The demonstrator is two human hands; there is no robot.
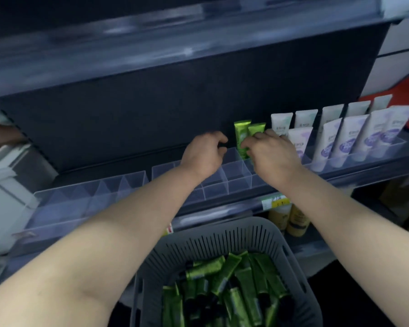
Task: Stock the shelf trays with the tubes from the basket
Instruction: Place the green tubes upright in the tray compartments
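A grey slotted basket (213, 234) at the bottom holds several green tubes (222, 277) with black caps. On the dark shelf stand clear divided trays (236, 172). Two green tubes (241, 132) stand upright in tray slots at the back. My right hand (269, 152) pinches the right one of them (256, 129) at its lower part. My left hand (204, 153) hovers over the tray just left of the tubes, fingers loosely curled, holding nothing.
White and purple tubes (350, 138) fill the trays to the right. A second clear tray (85, 197) lies to the left. Below the shelf edge are yellow bottles (295, 220) and a price tag (275, 202). Another shelf board (175, 50) hangs above.
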